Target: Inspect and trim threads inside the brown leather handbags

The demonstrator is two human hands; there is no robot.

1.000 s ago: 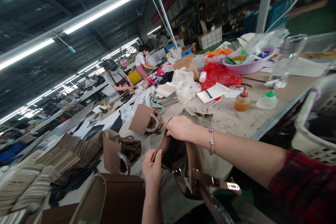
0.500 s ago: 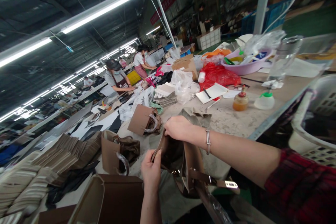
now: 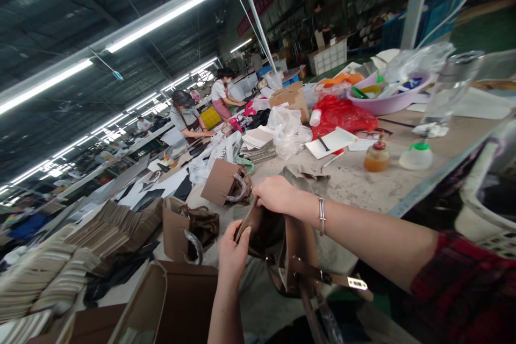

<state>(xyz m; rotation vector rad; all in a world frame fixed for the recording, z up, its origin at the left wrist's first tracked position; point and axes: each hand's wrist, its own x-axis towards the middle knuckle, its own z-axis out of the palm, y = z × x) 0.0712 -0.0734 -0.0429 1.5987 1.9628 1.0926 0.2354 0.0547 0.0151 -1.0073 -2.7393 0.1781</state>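
Observation:
A brown handbag [image 3: 303, 244] lies open in front of me, its strap with a metal plate hanging toward the lower right. My left hand [image 3: 234, 250] pinches the bag's near upper edge between thumb and fingers. Farther along the same edge, my right hand [image 3: 274, 193] is closed on the rim, knuckles up. The bag's inside is dark and mostly hidden by my right wrist. Beyond my hands sits a smaller-looking brown bag [image 3: 220, 183] with a wrapped handle. Another brown bag [image 3: 176, 231] stands to the left, and a large brown bag body [image 3: 183, 301] is close at lower left.
Stacked brown panels [image 3: 110, 228] and striped bundles [image 3: 48, 279] fill the left. Across the table are a red plastic bag [image 3: 341, 115], a purple basin [image 3: 391, 99], an amber glue bottle [image 3: 376, 157] and a green-capped bottle [image 3: 416, 157]. A white basket [image 3: 479, 215] stands right. Co-workers work farther back.
The view has shifted slightly, so the surroundings sit a little farther right. Both hands keep their hold on the handbag's edge, with only a slight shift in the left hand.

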